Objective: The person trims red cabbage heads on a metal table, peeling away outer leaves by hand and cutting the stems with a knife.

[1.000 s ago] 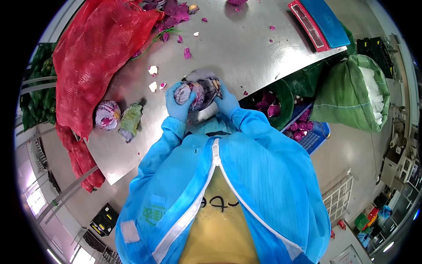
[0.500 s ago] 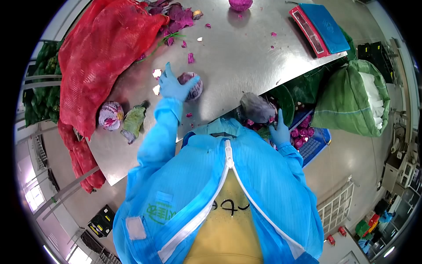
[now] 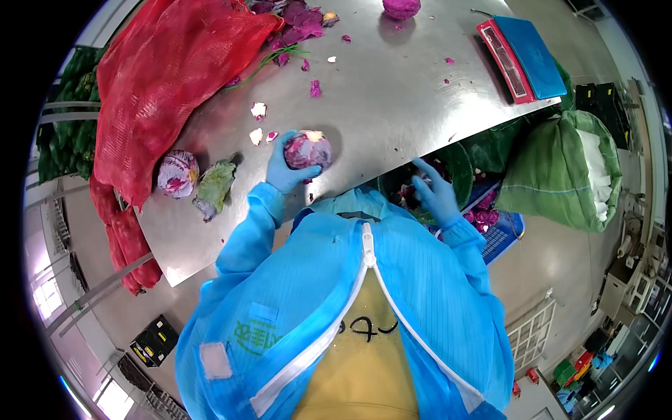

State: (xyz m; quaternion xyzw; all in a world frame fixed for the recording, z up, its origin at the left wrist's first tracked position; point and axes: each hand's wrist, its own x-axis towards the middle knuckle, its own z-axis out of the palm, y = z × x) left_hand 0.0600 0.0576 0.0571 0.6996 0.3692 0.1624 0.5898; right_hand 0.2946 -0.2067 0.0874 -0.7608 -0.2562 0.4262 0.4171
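My left hand [image 3: 285, 168], in a blue glove, is wrapped around the side of a red cabbage [image 3: 308, 150] at the near edge of the metal table. The cabbage's pale cut stem faces up. My right hand [image 3: 439, 196], also gloved, is held over the dark bin [image 3: 456, 171] below the table edge, fingers apart and nothing in them. Left of my left hand lie white stem pieces [image 3: 258, 110]. Another red cabbage [image 3: 178, 173] and a loose green outer leaf [image 3: 216, 186] rest farther left.
A red mesh sack [image 3: 168, 84] covers the table's left side, with purple leaves [image 3: 302, 24] beside it. A bright purple cabbage [image 3: 401, 7] sits at the back. A blue-topped scale [image 3: 530, 56] stands right, above a green sack [image 3: 560, 171] and blue crate [image 3: 505, 234].
My left hand has turned the cabbage stem-up and now grips its side. The big dull purple leaf beside my right hand is out of sight; that hand has moved left over the bin.
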